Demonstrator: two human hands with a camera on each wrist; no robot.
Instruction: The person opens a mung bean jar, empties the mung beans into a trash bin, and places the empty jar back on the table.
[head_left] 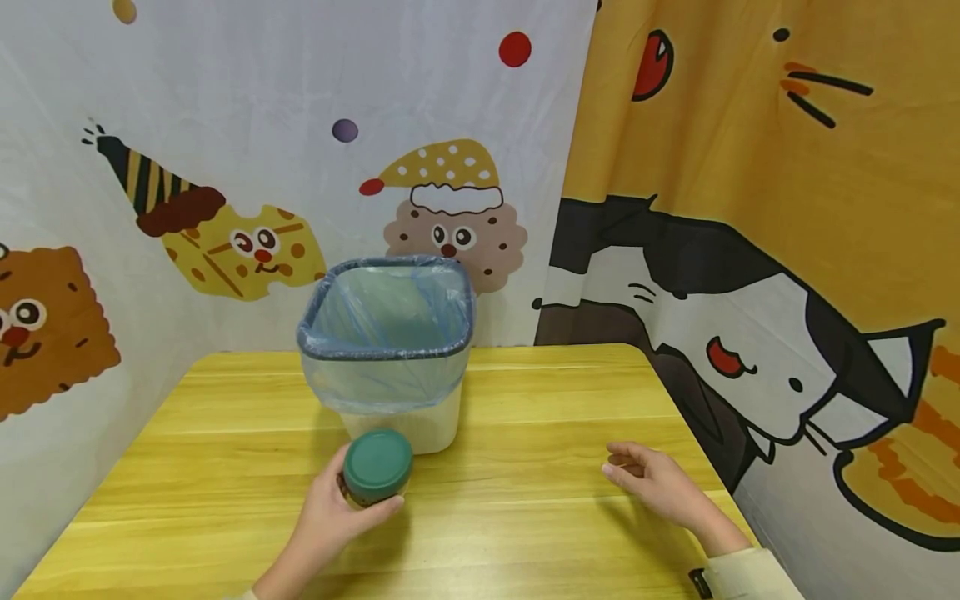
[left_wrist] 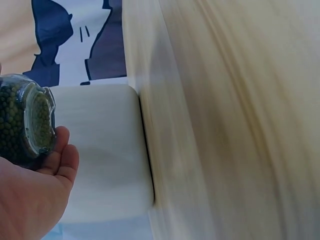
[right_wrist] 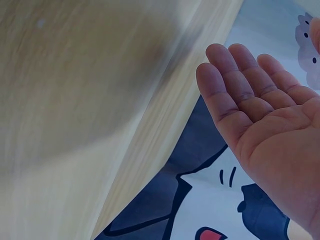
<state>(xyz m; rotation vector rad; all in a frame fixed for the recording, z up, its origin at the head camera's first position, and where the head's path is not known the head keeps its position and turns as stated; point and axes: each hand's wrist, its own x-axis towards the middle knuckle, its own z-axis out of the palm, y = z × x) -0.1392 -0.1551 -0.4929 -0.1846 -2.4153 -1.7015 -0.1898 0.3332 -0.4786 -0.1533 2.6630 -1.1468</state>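
My left hand (head_left: 330, 517) grips a small glass jar (left_wrist: 20, 117) by its side, above the table in front of the bin. A green lid (head_left: 378, 463) tops the jar, and small dark green beans (left_wrist: 11, 115) show through its glass. Thumb and fingers wrap the jar from either side in the head view. Over the right part of the table, my right hand (head_left: 663, 490) hovers with nothing in it. Its fingers (right_wrist: 240, 82) are loosely extended, palm visible in the right wrist view.
A white bin (head_left: 427, 425) stands toward the back of the wooden table (head_left: 547, 467). Its blue translucent liner (head_left: 390, 383) folds over the dark rim. A printed white curtain (head_left: 262, 83) and a yellow one (head_left: 720, 142) hang behind the table.
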